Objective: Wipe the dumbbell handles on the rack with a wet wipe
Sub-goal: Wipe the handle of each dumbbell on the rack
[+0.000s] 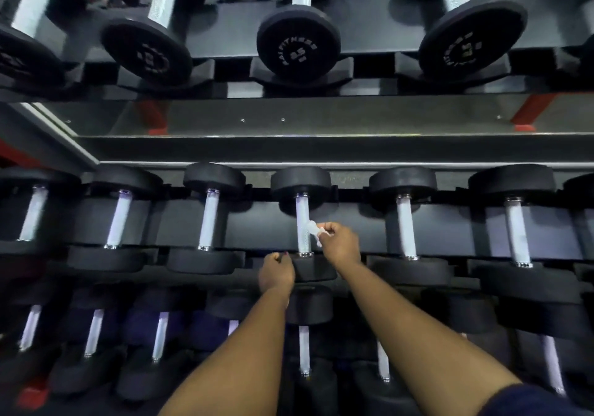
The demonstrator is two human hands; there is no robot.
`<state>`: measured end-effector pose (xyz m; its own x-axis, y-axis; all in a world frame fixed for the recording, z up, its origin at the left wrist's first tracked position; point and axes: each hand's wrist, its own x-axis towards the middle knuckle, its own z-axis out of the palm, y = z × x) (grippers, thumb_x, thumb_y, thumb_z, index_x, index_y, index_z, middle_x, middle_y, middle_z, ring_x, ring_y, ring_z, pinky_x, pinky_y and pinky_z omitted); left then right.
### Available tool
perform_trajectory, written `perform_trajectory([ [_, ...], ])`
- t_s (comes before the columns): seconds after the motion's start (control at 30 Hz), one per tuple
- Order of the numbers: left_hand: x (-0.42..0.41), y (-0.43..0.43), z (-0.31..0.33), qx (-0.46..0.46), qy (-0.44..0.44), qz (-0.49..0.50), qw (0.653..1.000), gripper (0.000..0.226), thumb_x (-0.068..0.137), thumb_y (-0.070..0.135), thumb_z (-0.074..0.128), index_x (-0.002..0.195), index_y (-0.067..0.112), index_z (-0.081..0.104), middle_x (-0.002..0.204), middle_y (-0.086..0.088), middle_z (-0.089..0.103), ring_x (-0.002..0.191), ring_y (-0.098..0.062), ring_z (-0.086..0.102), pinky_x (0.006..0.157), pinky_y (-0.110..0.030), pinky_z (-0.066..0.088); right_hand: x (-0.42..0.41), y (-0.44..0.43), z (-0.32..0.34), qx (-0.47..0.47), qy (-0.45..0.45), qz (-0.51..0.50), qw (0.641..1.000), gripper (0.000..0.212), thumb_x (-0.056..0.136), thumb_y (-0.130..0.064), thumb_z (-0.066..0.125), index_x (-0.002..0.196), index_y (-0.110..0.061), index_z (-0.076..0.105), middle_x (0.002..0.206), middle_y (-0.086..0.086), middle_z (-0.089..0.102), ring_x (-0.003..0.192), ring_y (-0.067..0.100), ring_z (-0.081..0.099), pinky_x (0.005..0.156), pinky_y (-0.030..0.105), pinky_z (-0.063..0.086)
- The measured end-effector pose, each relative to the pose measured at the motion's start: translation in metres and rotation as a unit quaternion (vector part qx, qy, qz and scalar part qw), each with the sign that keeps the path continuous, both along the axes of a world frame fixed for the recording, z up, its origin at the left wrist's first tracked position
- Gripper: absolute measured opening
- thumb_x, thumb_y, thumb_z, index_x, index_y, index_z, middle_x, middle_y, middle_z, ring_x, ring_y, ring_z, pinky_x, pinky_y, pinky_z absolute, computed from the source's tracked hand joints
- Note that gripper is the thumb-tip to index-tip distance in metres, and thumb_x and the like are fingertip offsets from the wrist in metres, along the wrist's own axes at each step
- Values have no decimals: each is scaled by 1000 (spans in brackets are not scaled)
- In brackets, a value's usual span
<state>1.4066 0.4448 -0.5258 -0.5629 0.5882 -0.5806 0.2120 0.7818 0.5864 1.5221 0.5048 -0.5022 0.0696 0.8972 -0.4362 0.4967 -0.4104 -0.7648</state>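
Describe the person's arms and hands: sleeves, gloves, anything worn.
The left arm is bare as far as seen; the right arm is bare up to a dark navy sleeve. No gloves or watch show. The left hand has what looks like a dark red nail; the right hand is plain.

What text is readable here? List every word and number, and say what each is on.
"FITNESS": on the centre end plate of the top row, upside down in this view; the letters before it are unclear.
"25": on the same plate, next to that word.
Too blurred to read: the print on the left end plate and the right end plate.
No text shows on the wet wipe or the lower rows.
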Motion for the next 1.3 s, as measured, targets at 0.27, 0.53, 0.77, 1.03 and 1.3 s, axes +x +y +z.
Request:
perform_trajectory([
  [0.27,2,26,-7,-63,-311,202,927,34,95,30,50,123,10,49,119,-15,57,95,-36,62,53,-48,55,-18,-11,-11,4,-61,52,997,35,93,-8,46,123,-12,64,111,15,69,104,28,62,83,24,43],
  [0.53,1,45,-27,-111,-316,263,905,29,92,28,46,108,12,64,99,-16,70,78,-39,68,47,-58,50,-29,-7,-24,15,-192,137,972,39,95,-18,45,133,-19,51,120,11,63,110,29,57,86,32,45],
  [0.77,17,52,-20,-19,-188,428,884,19,72,25,54,78,9,62,70,-10,62,60,-28,62,69,-51,58,-31,10,-28,-12,-222,144,964,30,93,-20,50,121,-10,54,114,14,63,107,31,57,82,33,44],
  [1.03,21,58,-35,1,-124,537,834,21,60,31,53,63,10,57,67,-10,62,56,-28,62,59,-51,57,-20,23,-47,-44,-116,95,988,19,86,-17,55,95,-7,68,92,16,70,87,32,65,76,31,52],
  [1.3,22,59,-37,-8,-112,584,804,25,53,32,51,60,10,60,60,-10,63,49,-28,60,57,-50,57,-22,26,-54,-30,-109,103,988,26,87,-15,50,104,-14,70,97,15,71,91,32,63,73,30,47],
])
